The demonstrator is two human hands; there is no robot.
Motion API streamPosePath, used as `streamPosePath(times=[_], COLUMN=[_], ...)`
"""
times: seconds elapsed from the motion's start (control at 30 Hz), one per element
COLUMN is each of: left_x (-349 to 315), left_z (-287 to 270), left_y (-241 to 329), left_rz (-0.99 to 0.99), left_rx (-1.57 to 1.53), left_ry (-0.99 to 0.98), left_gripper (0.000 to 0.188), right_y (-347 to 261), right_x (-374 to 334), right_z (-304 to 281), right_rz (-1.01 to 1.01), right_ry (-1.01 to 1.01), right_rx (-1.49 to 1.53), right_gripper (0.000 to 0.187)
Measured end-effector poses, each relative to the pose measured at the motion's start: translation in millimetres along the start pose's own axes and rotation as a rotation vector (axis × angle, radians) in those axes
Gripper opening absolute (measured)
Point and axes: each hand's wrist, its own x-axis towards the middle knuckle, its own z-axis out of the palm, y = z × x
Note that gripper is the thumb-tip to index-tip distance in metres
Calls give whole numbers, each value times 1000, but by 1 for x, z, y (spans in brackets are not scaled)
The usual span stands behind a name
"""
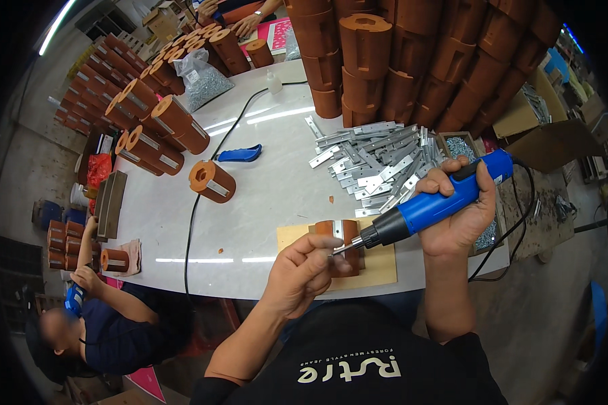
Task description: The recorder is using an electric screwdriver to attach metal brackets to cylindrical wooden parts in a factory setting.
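Note:
In my right hand (461, 223) is a blue electric screwdriver (422, 210), its black nose and metal bit slanting down to the left. My left hand (298, 275) is closed in a pinch at the end of the bit; whatever small piece lies between its fingertips is too small to name. Right beneath the bit, a reddish-brown cylinder (325, 227) lies on a flat yellowish board (385, 265). A silver metal strip (338, 229) with a hole runs along the cylinder's upper side. My left fingers cover part of both.
Beyond my hands lies a heap of metal strips (378, 162), beside a screw tray (461, 146). Brown cylinders (366, 47) are stacked high behind. A blue utility knife (240, 154), a black cable (194, 209) and a single cylinder (213, 181) lie left. Co-workers (118, 331) are nearby.

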Motion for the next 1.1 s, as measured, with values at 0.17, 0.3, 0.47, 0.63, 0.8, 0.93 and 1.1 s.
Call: streamPosePath(times=[0.17,0.3,0.47,0.63,0.8,0.93,1.1], left_x=[-3,-8,-9,-8,-7,-2,7], left_z=[4,-4,-4,-7,-6,-5,-11], left_y=[-3,-7,-7,-5,-5,-8,-8], left_rz=[29,31,-21,-51,-96,-118,45], left_rx=[250,205,225,227,248,278,527], left_ry=[174,208,217,186,125,114,93], left_gripper=[17,14,18,25,31,33,28], right_y=[5,6,11,17,18,29,23], right_x=[-4,-10,-12,-13,-16,-14,-13], right_z=[2,4,7,12,18,26,23], right_rz=[-59,-81,-98,-86,-135,-259,-214], right_ry=[-30,-83,-107,-84,-71,15,-209], right_rx=[-88,-142,-205,-235,-384,-421,-389], right_gripper=[21,21,21,20,22,22,24])
